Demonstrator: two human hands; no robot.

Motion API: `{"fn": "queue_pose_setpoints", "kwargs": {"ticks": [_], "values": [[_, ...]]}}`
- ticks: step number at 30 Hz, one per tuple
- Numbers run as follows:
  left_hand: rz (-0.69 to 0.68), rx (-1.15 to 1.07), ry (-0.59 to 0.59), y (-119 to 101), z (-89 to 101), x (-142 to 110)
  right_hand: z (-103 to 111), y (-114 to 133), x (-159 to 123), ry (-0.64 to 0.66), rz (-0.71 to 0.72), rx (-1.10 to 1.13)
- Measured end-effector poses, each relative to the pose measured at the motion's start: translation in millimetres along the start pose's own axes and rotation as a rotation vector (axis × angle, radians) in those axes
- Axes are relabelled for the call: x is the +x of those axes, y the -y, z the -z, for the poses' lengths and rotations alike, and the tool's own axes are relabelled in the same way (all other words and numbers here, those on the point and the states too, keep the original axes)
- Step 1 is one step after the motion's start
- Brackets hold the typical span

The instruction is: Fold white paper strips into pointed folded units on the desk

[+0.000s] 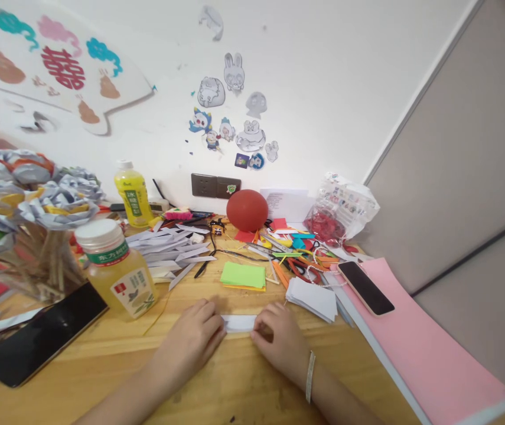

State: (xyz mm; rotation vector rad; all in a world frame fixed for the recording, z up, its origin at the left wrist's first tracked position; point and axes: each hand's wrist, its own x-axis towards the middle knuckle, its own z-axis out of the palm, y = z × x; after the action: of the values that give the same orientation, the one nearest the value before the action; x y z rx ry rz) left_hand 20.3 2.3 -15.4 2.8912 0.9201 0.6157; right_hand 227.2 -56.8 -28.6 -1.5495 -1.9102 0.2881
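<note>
A narrow strip of white paper point(239, 323) lies low over the wooden table, held at both ends. My left hand point(196, 333) pinches its left end, fingers closed. At the other end my right hand point(279, 336) grips the paper between thumb and curled fingers; a bracelet circles that wrist. Just beyond the strip sits a small stack of green paper point(243, 274) with yellow sheets under it. To the right of that is a stack of white paper slips point(312, 298). Behind my left hand lies a heap of folded white paper strips point(170, 251).
Bottles point(121, 277) of yellow drink stand at left, near a dark tablet or phone point(44, 333) and paper flowers point(57, 203). Scissors point(303, 268) and scraps clutter the back. A phone point(366, 287) rests on pink paper point(429, 348). A red balloon point(247, 210) sits near the wall.
</note>
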Motion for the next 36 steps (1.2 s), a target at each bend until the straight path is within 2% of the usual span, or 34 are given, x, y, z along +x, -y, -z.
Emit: {"fn": "queue_pose_setpoints", "kwargs": {"ticks": [8, 17, 20, 23, 25, 32, 36], "values": [[0.095, 0.0, 0.031, -8, -4.6, 5, -2, -2, 6, 0.001, -0.101, -0.009], [0.229, 0.059, 0.135, -14, -1.1, 12, -5, 1, 7, -0.026, -0.159, -0.059], [0.163, 0.18, 0.122, -20, -0.6, 11, -5, 1, 7, -0.034, -0.172, -0.049], [-0.054, 0.253, 0.08, -28, -2.9, 6, -6, 0, 7, -0.033, -0.179, -0.038], [-0.138, 0.279, 0.064, -32, -4.7, 3, -7, 0, 8, -0.036, -0.18, -0.037], [0.008, 0.299, 0.14, -25, 5.6, -4, -7, -1, 8, -0.034, -0.17, -0.054], [-0.019, 0.308, 0.195, -21, 9.3, -4, -7, -1, 8, -0.041, -0.16, -0.08]]}}
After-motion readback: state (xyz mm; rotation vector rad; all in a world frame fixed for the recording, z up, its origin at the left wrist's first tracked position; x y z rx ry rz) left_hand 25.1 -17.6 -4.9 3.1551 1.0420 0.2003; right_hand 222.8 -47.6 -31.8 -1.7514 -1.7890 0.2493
